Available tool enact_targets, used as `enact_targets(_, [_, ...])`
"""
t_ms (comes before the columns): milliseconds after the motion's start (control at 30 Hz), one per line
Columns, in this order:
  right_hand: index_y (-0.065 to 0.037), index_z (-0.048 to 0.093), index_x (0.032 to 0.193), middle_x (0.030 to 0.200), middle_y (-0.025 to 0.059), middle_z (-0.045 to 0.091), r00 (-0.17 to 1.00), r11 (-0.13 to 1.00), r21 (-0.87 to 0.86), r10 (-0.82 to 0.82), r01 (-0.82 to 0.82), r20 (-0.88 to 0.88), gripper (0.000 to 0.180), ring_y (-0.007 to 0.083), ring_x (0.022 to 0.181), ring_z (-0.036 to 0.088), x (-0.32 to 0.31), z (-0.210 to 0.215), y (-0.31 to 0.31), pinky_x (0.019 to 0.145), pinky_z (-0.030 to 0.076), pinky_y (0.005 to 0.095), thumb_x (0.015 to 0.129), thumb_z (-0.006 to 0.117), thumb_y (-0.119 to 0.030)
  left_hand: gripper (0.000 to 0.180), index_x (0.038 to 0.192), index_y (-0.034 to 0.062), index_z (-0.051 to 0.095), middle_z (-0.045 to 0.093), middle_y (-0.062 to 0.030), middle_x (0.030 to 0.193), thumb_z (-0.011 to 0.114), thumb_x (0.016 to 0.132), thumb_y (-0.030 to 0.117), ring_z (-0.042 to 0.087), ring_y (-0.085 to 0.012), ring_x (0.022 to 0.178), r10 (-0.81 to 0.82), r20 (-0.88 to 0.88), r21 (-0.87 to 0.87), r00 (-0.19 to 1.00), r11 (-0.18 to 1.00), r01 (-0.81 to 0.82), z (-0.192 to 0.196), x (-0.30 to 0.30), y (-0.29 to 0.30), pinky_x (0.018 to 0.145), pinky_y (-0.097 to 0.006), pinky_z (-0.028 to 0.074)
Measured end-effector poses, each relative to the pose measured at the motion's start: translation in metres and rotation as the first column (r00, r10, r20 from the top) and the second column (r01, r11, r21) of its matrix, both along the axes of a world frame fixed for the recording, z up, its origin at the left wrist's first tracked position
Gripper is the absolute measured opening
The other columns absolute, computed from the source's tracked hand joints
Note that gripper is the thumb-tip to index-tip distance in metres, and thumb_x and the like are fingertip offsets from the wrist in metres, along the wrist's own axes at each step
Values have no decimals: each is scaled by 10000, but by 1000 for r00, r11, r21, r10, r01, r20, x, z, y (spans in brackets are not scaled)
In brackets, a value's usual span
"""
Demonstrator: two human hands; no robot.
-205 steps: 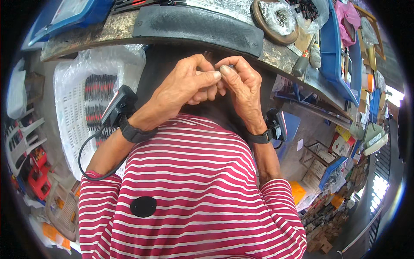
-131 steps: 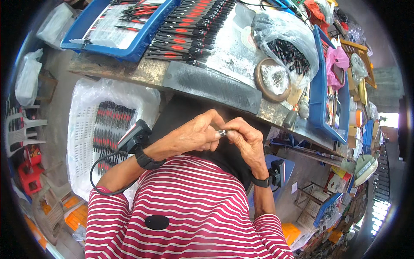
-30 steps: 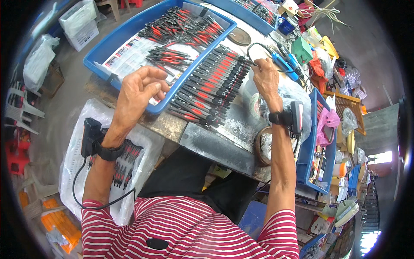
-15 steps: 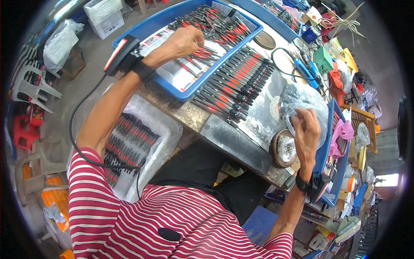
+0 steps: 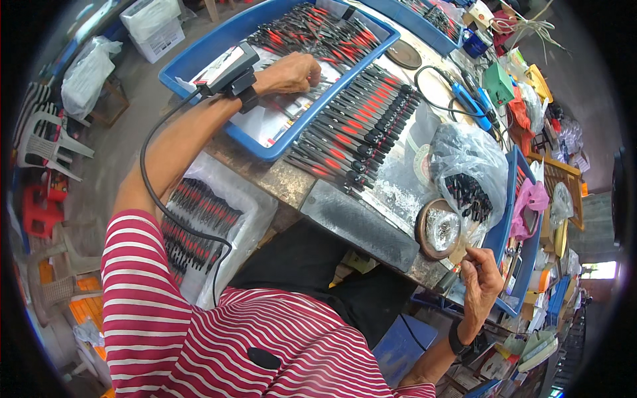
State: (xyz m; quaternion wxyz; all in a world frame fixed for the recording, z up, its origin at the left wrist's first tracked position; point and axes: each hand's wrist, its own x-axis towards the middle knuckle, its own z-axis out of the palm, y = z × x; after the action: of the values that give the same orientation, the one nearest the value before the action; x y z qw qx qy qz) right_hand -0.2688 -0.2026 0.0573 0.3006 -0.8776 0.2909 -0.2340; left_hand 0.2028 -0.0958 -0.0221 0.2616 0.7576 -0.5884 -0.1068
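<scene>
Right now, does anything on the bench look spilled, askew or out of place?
Nothing looks spilled. The red-and-black tools lie in a tidy row on the bench. The left hand rests in the blue tray; the right hand is by the round dish.

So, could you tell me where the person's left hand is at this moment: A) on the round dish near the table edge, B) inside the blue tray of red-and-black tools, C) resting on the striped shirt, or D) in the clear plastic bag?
B: the left hand reaches into the blue tray among the red-and-black tools, far from the round dish, which sits near the right hand.
</scene>
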Motion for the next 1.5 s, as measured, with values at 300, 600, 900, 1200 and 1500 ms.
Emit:
enact_targets(300, [32,601,939,755,60,520,994,996,20,-88,90,-71,154,130,665,511,-10,-2,9,602,405,232,786,603,19,189,694,-19,509,453,-79,635,646,627,93,440,-194,611,-123,131,-136,984,981,141,-16,9,5,594,-315,396])
enact_targets(600, [44,620,936,781,43,586,943,946,4,-325,325,78,127,97,691,547,-50,-14,-4,611,427,225,828,596,-19,248,947,-2,486,475,-41,833,594,803,169,462,-138,798,41,-112,199,993,980,-18,-10,16,12,754,-261,408])
enact_targets(900, [44,633,960,797,30,626,808,822,-10,-558,570,187,184,79,711,558,-107,-35,-50,645,455,224,843,599,-95,83,896,14,501,479,-3,802,515,866,90,461,-89,756,29,-135,-200,990,978,-56,50,-37,15,700,-219,378])
enact_targets(1200, [9,664,847,753,191,654,762,759,-224,-641,611,-94,226,278,746,651,-153,-44,-140,703,486,350,736,569,-164,185,927,-2,502,538,-71,796,537,883,174,467,-127,709,-211,-568,-327,795,945,17,93,-195,60,684,-243,387])
enact_targets(1500, [-50,672,897,875,226,641,710,790,-468,-587,396,-389,237,377,875,615,-172,-67,-207,796,475,436,743,517,-142,235,851,95,437,642,-68,719,573,881,284,585,-247,636,-791,-608,-753,71,602,266,153,-344,31,735,-402,453])
